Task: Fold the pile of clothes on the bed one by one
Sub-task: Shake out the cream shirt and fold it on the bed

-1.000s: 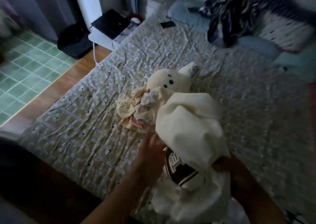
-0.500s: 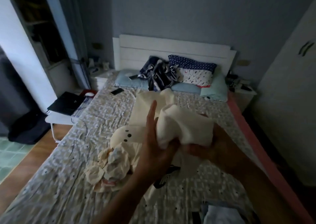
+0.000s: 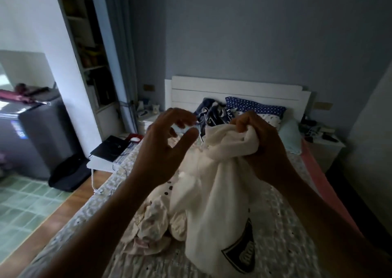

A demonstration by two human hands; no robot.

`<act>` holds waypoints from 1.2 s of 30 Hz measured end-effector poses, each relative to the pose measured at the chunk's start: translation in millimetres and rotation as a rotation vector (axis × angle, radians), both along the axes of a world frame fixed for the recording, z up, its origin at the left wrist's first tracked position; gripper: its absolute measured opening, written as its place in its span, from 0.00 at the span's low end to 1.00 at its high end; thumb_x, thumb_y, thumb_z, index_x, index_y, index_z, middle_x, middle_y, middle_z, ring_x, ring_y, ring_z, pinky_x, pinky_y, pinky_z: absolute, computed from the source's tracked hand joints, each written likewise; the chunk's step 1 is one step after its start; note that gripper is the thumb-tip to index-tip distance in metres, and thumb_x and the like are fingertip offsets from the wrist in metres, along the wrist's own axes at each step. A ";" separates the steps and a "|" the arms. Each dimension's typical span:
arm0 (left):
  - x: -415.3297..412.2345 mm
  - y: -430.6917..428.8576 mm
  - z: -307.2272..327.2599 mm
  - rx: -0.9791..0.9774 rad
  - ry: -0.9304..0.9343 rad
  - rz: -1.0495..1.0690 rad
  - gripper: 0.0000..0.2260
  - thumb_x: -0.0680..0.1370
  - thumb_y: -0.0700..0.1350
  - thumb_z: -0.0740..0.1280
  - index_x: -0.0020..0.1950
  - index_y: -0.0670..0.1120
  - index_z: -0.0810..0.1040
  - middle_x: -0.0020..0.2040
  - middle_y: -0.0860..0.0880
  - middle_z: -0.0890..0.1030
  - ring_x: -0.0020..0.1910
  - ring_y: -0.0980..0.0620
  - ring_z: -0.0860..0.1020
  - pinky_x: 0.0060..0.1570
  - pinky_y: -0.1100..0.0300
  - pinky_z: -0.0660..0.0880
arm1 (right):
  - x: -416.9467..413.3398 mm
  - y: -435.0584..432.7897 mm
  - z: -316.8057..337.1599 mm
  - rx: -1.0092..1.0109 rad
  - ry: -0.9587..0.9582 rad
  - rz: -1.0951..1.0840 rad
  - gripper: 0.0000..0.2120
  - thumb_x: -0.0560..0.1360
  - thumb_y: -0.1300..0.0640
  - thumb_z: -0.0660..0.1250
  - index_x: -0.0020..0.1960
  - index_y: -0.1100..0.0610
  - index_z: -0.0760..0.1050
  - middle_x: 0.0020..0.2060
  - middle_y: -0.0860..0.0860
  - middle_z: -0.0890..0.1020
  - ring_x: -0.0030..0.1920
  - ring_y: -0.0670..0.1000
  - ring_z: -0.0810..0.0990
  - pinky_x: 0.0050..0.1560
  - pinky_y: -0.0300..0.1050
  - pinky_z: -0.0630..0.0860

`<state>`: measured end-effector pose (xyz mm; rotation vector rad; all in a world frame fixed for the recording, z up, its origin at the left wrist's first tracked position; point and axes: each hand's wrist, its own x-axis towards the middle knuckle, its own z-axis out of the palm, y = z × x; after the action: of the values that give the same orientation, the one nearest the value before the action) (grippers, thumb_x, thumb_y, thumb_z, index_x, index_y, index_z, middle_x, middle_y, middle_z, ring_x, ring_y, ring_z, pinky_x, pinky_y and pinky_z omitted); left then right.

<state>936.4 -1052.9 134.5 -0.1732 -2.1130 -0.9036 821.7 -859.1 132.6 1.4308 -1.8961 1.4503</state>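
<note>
A cream T-shirt [image 3: 214,203] with a dark printed badge near its lower end hangs in the air above the bed [image 3: 282,241]. My right hand [image 3: 261,144] is fisted on a bunched top part of it. Held up just left of the shirt, my left hand [image 3: 163,150] has curled, spread fingers and holds nothing. Under my left arm a heap of crumpled pale clothes [image 3: 152,224] lies on the patterned bedspread, with a cream spotted piece [image 3: 163,190] behind it.
Pillows [image 3: 254,108] and a dark striped garment [image 3: 214,112] lie against the white headboard [image 3: 233,89]. A laptop [image 3: 110,147] rests on a small white table at the bed's left edge. A nightstand [image 3: 324,144] stands on the right, a grey appliance [image 3: 36,137] far left.
The shirt has been lifted higher and hangs longer. My left hand has let go of it and opened; my right hand keeps its hold. The view has tilted up.
</note>
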 end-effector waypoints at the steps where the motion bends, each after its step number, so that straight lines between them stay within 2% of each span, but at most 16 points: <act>1: -5.4 -1.1 1.7 -0.004 -0.100 -0.042 0.19 0.76 0.57 0.66 0.63 0.49 0.75 0.56 0.56 0.78 0.54 0.60 0.77 0.49 0.65 0.74 | 2.0 -3.4 3.9 -0.018 0.015 0.003 0.10 0.70 0.62 0.70 0.42 0.58 0.68 0.39 0.55 0.77 0.41 0.50 0.77 0.39 0.40 0.74; 2: -10.2 -1.4 -0.1 -0.018 -0.211 -0.087 0.25 0.74 0.61 0.68 0.68 0.53 0.71 0.60 0.58 0.76 0.58 0.61 0.76 0.54 0.63 0.75 | 4.4 -6.6 8.1 -0.042 0.025 -0.018 0.10 0.70 0.58 0.69 0.42 0.59 0.67 0.39 0.56 0.78 0.42 0.51 0.78 0.39 0.42 0.75; 4: -16.1 3.7 -5.8 0.008 -0.364 -0.160 0.32 0.70 0.64 0.72 0.70 0.57 0.66 0.62 0.60 0.75 0.59 0.61 0.77 0.55 0.58 0.79 | 7.5 -10.8 16.0 -0.110 0.028 -0.076 0.12 0.69 0.53 0.68 0.41 0.57 0.67 0.40 0.48 0.79 0.42 0.45 0.79 0.39 0.41 0.76; 7: -17.7 11.3 -12.6 0.282 -0.448 -0.260 0.27 0.70 0.63 0.71 0.64 0.58 0.68 0.58 0.54 0.78 0.54 0.56 0.80 0.48 0.56 0.81 | 8.0 -15.8 23.8 -0.223 0.016 -0.140 0.11 0.69 0.52 0.69 0.41 0.55 0.68 0.40 0.36 0.78 0.42 0.35 0.77 0.42 0.32 0.72; 9: -15.2 10.6 -15.0 0.384 -0.553 -0.309 0.22 0.71 0.65 0.66 0.61 0.57 0.73 0.56 0.53 0.80 0.53 0.54 0.80 0.51 0.52 0.81 | 3.7 -18.1 26.9 -0.279 0.007 -0.216 0.13 0.69 0.52 0.68 0.41 0.61 0.70 0.38 0.39 0.78 0.41 0.34 0.76 0.42 0.28 0.70; 11: -16.7 4.8 -17.6 0.355 -0.594 -0.390 0.21 0.72 0.65 0.67 0.60 0.55 0.78 0.54 0.52 0.83 0.53 0.52 0.82 0.54 0.47 0.81 | 1.6 -19.8 31.9 -0.284 0.039 -0.311 0.12 0.71 0.55 0.70 0.42 0.64 0.72 0.37 0.42 0.77 0.38 0.35 0.75 0.39 0.28 0.70; 13: -14.9 1.1 -14.8 0.225 -0.540 -0.425 0.19 0.73 0.62 0.69 0.58 0.52 0.79 0.52 0.52 0.84 0.51 0.53 0.83 0.51 0.49 0.82 | 0.6 -22.0 36.7 -0.274 0.064 -0.422 0.09 0.72 0.61 0.72 0.42 0.65 0.73 0.35 0.46 0.77 0.35 0.38 0.73 0.37 0.27 0.68; 16: -13.0 -7.4 -3.9 -0.049 -0.275 -0.198 0.15 0.74 0.62 0.65 0.49 0.52 0.79 0.42 0.55 0.82 0.41 0.58 0.80 0.42 0.53 0.80 | 3.2 -30.3 42.7 -0.283 0.117 -0.522 0.11 0.72 0.58 0.71 0.40 0.64 0.72 0.35 0.52 0.76 0.35 0.45 0.72 0.36 0.28 0.67; 19: -13.5 -24.3 10.1 -0.018 -0.035 0.010 0.09 0.78 0.54 0.65 0.43 0.51 0.77 0.40 0.58 0.79 0.40 0.61 0.78 0.38 0.58 0.79 | 4.4 -38.5 51.7 -0.258 0.179 -0.605 0.10 0.71 0.55 0.70 0.39 0.61 0.73 0.37 0.56 0.78 0.37 0.53 0.76 0.37 0.43 0.71; 22: -13.2 -49.7 27.0 0.003 0.125 0.059 0.09 0.80 0.50 0.65 0.42 0.48 0.75 0.39 0.56 0.79 0.39 0.59 0.78 0.34 0.59 0.77 | 3.3 -44.9 62.4 -0.245 0.167 -0.687 0.12 0.69 0.53 0.72 0.41 0.61 0.75 0.39 0.51 0.77 0.39 0.51 0.77 0.37 0.43 0.70; 25: -11.0 -69.2 52.2 -0.019 0.118 -0.078 0.11 0.82 0.48 0.62 0.41 0.48 0.70 0.32 0.55 0.74 0.31 0.60 0.73 0.29 0.66 0.69 | 5.0 -54.5 71.5 -0.193 0.157 -0.679 0.16 0.69 0.48 0.74 0.43 0.61 0.78 0.39 0.50 0.79 0.39 0.48 0.77 0.37 0.42 0.73; 27: -14.9 -80.3 69.9 -0.039 0.064 -0.171 0.12 0.83 0.47 0.60 0.40 0.47 0.69 0.30 0.55 0.70 0.27 0.61 0.69 0.27 0.69 0.64 | 7.2 -56.9 81.5 -0.143 0.089 -0.613 0.15 0.67 0.50 0.76 0.45 0.60 0.80 0.39 0.50 0.81 0.39 0.47 0.79 0.39 0.44 0.75; 30: -22.5 -106.1 93.5 0.000 -0.076 -0.375 0.14 0.81 0.51 0.59 0.39 0.44 0.71 0.32 0.52 0.69 0.29 0.58 0.69 0.28 0.64 0.65 | 9.9 -63.1 95.9 -0.076 -0.094 -0.429 0.06 0.69 0.58 0.77 0.44 0.53 0.81 0.37 0.49 0.82 0.37 0.45 0.78 0.39 0.48 0.77; 32: -23.8 -121.9 106.5 0.129 -0.201 -0.536 0.12 0.79 0.51 0.62 0.37 0.48 0.73 0.31 0.52 0.71 0.30 0.56 0.70 0.28 0.64 0.66 | 10.8 -68.9 102.0 -0.028 -0.135 -0.384 0.07 0.71 0.59 0.75 0.41 0.49 0.80 0.37 0.47 0.82 0.37 0.46 0.79 0.40 0.50 0.78; 34: -22.2 -134.5 116.6 0.213 -0.253 -0.621 0.12 0.77 0.49 0.64 0.34 0.49 0.73 0.30 0.52 0.71 0.28 0.54 0.70 0.27 0.64 0.66 | 11.8 -76.2 106.5 0.005 -0.139 -0.354 0.05 0.72 0.58 0.75 0.40 0.49 0.80 0.36 0.47 0.82 0.37 0.46 0.79 0.40 0.51 0.78; 36: -22.3 -145.2 123.2 0.182 -0.238 -0.598 0.12 0.76 0.49 0.65 0.33 0.48 0.71 0.29 0.51 0.71 0.28 0.54 0.70 0.27 0.63 0.67 | 14.8 -83.4 110.8 0.042 -0.134 -0.315 0.02 0.73 0.57 0.74 0.42 0.54 0.81 0.36 0.48 0.82 0.37 0.47 0.80 0.40 0.47 0.77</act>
<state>914.1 -1198.1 257.7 -0.6548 -2.2141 -1.5217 836.5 -942.5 243.4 1.0140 -2.1305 1.3885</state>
